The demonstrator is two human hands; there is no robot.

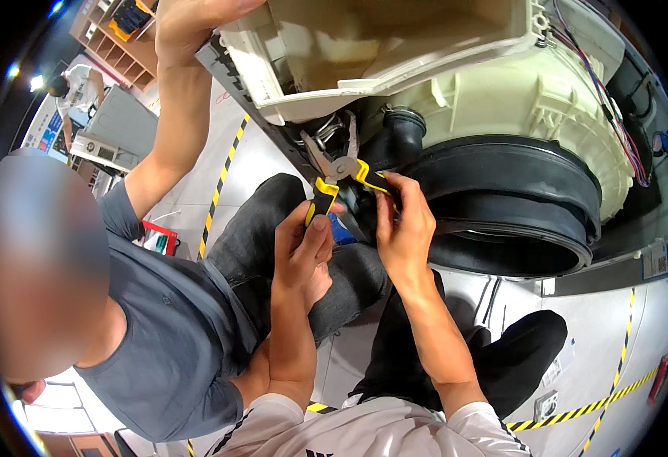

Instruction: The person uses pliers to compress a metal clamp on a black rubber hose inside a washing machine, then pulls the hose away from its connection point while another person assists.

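- the black rubber ring (501, 174) sits right of the pliers (341, 168), its dark mouth turned toward the person.
- left of the ring, the pliers stand with handles spread, steel jaws parted and pointing away from the person.
- the left hand (296, 242), farther left of the ring, grasps one yellow-and-black handle, thumb laid along it and fingers curled; its forearm rises nearly straight from below.
- the right hand (408, 226), just left of the ring, grasps the other handle between thumb and bent fingers; its forearm slants up and leftward.
- above the ring's left end, a black elbow hose (395, 143) is near the jaws; i cannot tell whether they touch anything.
- a cream tub (494, 107) rises behind the ring.
- well up and left of the ring, a co-worker's hand (197, 19) is raised; its grip cannot be told.
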